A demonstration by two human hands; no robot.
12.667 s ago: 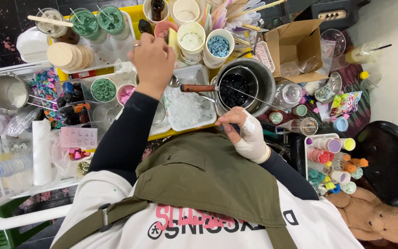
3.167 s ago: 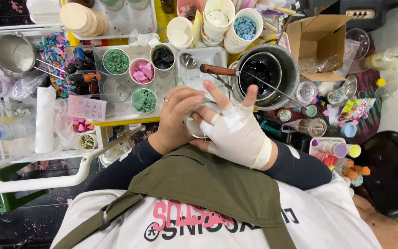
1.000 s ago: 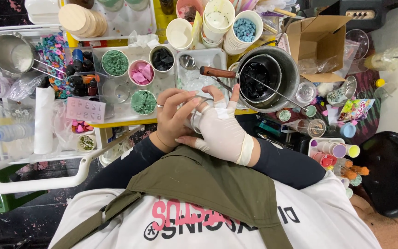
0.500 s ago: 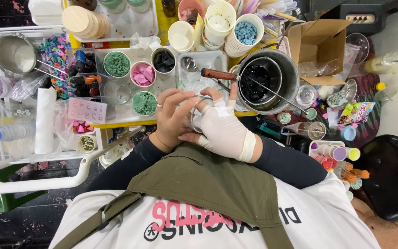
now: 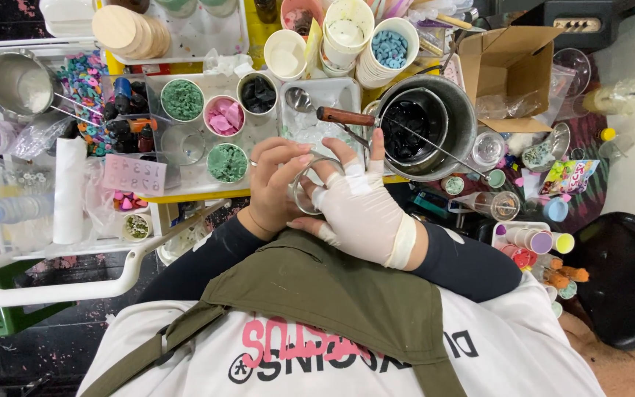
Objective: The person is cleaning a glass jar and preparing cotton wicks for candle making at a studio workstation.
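Clear round glass jar (image 5: 309, 187) sits cupped between both hands just above the front edge of the yellow counter (image 5: 185, 195), close to the person's chest. The bare left hand (image 5: 273, 187) closes around its left side, fingers curled over the rim, while the white-gloved right hand (image 5: 358, 206) wraps the right side, index finger raised. With the jar held in the air over the counter edge, a loosened grip could let the smooth glass slip and fall to the floor; a jolt forward could knock the wooden-handled black pot (image 5: 413, 121) set inside the grey metal pan (image 5: 464, 125) just beyond the fingertips. Compared with half a second ago, the jar has tipped a little further open-side up and the right index finger points straighter.
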